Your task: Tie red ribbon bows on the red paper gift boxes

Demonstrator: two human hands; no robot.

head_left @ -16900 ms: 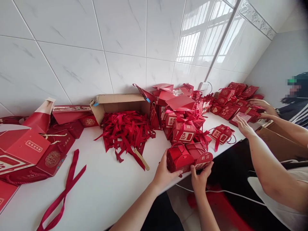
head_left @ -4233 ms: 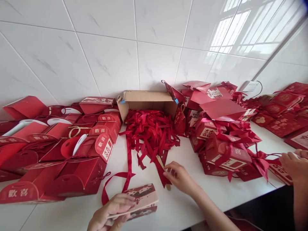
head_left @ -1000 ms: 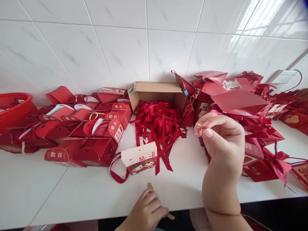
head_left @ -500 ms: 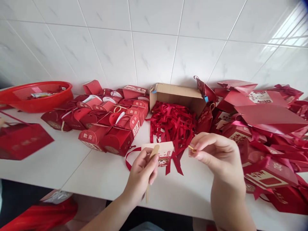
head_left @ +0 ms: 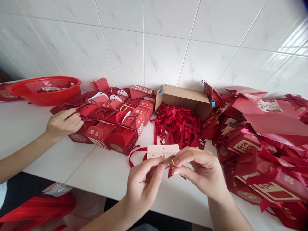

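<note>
My left hand [head_left: 145, 179] is closed on a flat wooden stick [head_left: 169, 159], whose rounded end points right; the rest of it is hidden by the fingers. Between thumb and fingertips, my right hand [head_left: 198, 168] pinches a small, thin gold-coloured piece [head_left: 173, 163] right at the stick's end. Whether the two touch cannot be made out. Behind my fingers lies a pale card with red print [head_left: 163, 149], partly covered by my hands. A dark red ribbon loop [head_left: 134, 154] curves out at its left.
Dark red ribbons [head_left: 178, 125] spill from a cardboard box [head_left: 184, 91]. Several red gift boxes [head_left: 122, 138] stand in rows at left, more red boxes [head_left: 252, 170] pile up at right. A red plastic basket [head_left: 57, 99] holds small packets. Another person's hand [head_left: 64, 123] touches the left boxes.
My hands have come together, the right one moving left with the gold piece to the stick, now tilted over. The other person's red box has joined the left group; their hand is over it.
</note>
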